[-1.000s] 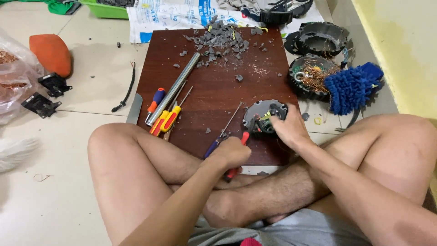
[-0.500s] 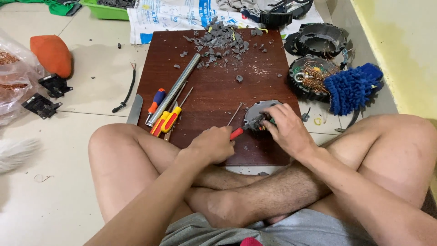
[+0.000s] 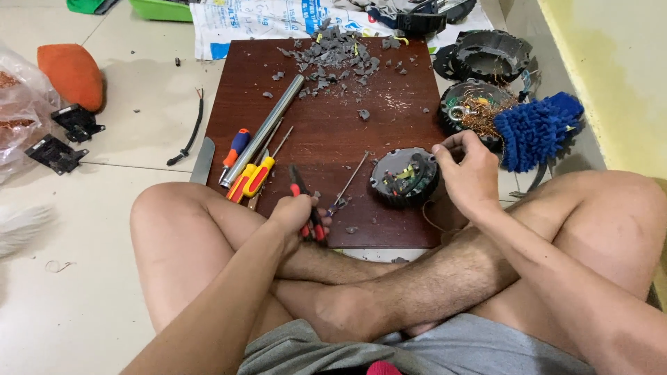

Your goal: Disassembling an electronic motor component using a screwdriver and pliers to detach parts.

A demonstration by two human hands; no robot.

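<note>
While the person sits cross-legged at the near edge of a dark wooden board (image 3: 333, 139), the left hand (image 3: 300, 217) is closed around the red handles of a pair of pliers (image 3: 303, 208), their dark nose pointing away from the body. Just beyond its knuckles a thin screwdriver (image 3: 349, 182) lies loose on the board. The right hand (image 3: 471, 173) has its fingers curled against the far side of a round dark motor housing (image 3: 404, 177), steadying it on the board; the housing lies open side up, with coloured wires and small parts showing inside.

Further out from the left hand lie a yellow-and-red tool (image 3: 251, 179), an orange-and-blue screwdriver (image 3: 235, 147) and a long metal tube (image 3: 264, 128). At the board's far end sits a heap of grey broken fragments (image 3: 333, 52). Beyond the right hand two more round housings (image 3: 479, 104) rest on the floor, the nearer one full of copper wire, beside a blue fuzzy mitt (image 3: 538, 128).

Judging by these, stripping is well under way: two units look gutted, while the one held is opened but its innards remain.
</note>
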